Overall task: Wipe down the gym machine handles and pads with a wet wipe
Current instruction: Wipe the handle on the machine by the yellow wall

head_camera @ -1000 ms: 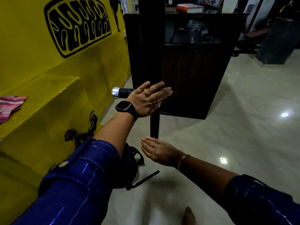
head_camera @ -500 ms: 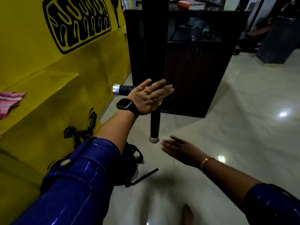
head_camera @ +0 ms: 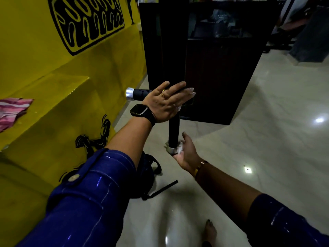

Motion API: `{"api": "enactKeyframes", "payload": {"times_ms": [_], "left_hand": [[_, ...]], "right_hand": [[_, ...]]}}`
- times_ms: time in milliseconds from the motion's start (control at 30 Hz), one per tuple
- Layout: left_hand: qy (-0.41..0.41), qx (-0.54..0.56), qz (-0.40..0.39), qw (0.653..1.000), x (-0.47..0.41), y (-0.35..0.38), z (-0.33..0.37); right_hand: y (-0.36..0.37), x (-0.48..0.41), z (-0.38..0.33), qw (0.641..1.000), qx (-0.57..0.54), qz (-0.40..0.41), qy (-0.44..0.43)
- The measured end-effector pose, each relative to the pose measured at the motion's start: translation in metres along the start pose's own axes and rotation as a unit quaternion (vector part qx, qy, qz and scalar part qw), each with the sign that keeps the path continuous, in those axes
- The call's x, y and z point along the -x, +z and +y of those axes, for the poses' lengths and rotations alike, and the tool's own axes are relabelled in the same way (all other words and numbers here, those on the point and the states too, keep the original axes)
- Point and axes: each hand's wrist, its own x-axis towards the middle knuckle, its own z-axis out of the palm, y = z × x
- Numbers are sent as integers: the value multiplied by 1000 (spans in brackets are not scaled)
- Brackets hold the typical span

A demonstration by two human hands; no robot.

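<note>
Two black handles meet at the centre of the frame. We see a horizontal handle [head_camera: 140, 94] pointing left and ending in a chrome cap, and a vertical handle [head_camera: 173, 130] running down from the junction to a chrome end cap [head_camera: 171, 150].

The left grip [head_camera: 165, 102] lies flat on the junction, its fingers straight and spread, pointing right. A small white patch shows at its lower edge; we cannot tell what it is. A dark watch [head_camera: 140, 111] sits on that wrist.

The right grip [head_camera: 187, 150] is just below centre. It cups the bottom of the vertical handle, thumb pointing up, fingers curled round the end cap. The wet wipe [head_camera: 180, 148] is white and lies pressed between this palm and the cap. A gold bangle [head_camera: 201, 165] is on the wrist.

A yellow wall [head_camera: 44, 50] fills the left of the frame, and a striped pink cloth [head_camera: 12, 111] lies on its ledge. A dark cabinet [head_camera: 213, 77] stands behind the handles. A dark bag [head_camera: 149, 173] lies on the pale floor [head_camera: 267, 122] below the left forearm.
</note>
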Motion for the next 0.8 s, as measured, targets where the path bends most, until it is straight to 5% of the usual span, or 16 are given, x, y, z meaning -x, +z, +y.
{"api": "enactKeyframes", "payload": {"times_ms": [200,400,500,633,800], "left_hand": [[9,-8,10,1000,-1,1,0],[4,-19,15,1000,0,4,0],[1,-8,18,1000,1,4,-2],[3,-5,17,1000,1,3,0],[-3,0,13,1000,-1,3,2]], "right_hand": [[-13,-9,7,997,-1,6,74],[-18,-8,-11,998,27,54,-15],[-1,-7,-9,999,-3,23,28],[-2,-1,4,995,53,43,69],[-6,12,-3,984,157,88,-1]]}}
